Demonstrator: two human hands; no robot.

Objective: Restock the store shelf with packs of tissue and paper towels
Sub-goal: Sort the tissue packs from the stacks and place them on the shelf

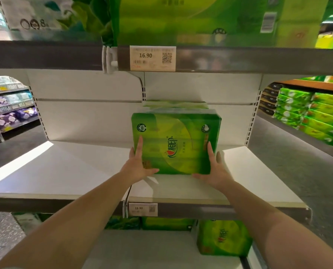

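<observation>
Head view: both hands (137, 166) (215, 169) clasp (fingers straight) the green tissue pack (176, 144) on the shelf (64, 171).

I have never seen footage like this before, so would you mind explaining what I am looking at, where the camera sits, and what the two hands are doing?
There is no machine here: a person is restocking a store shelf, and the single picture comes from a wide-angle camera worn on their head, looking forward and down along both bare arms. The left hand and right hand press with straight fingers against the two sides of a green tissue pack, which stands on the white shelf. Another green pack sits behind it. A price tag reading 16.90 hangs on the shelf edge above, and more green packs stand on the shelf below.
</observation>
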